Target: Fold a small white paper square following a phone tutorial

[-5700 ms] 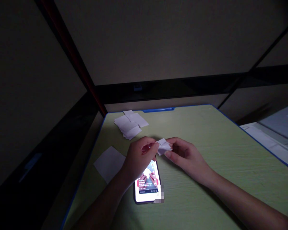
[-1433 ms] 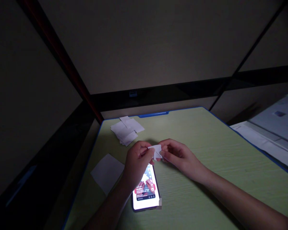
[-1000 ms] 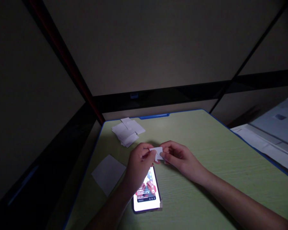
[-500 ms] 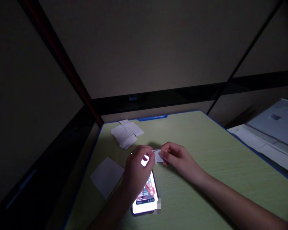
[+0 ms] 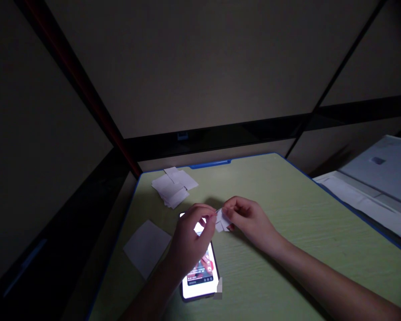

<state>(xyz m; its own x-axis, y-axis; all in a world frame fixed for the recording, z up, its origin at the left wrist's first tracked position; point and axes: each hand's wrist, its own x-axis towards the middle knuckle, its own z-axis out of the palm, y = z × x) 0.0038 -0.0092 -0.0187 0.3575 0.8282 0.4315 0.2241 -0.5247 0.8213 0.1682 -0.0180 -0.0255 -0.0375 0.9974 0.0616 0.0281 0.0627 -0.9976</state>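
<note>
Between my two hands is a small folded piece of white paper (image 5: 222,221), raised over the table. My left hand (image 5: 194,236) pinches its left edge with thumb and fingertips. On the other side, my right hand (image 5: 245,218) grips the paper's right part between thumb and bent fingers. Under my left hand lies a phone (image 5: 200,290) with a brightly lit screen; the hand and wrist cover part of it. A square sheet of white paper (image 5: 146,247) lies flat to the left of my left forearm.
A loose pile of white paper pieces (image 5: 172,186) lies at the table's back left. The light green table (image 5: 287,200) has a blue rim and a blue tray (image 5: 210,164) at its far edge. Beyond the right edge is a pale grey flat object (image 5: 384,165). Panelled walls stand behind.
The folded paper has turned a little between my fingers, its lower part now tilted down and right. Both hands keep their pinch. The whole view has shifted slightly.
</note>
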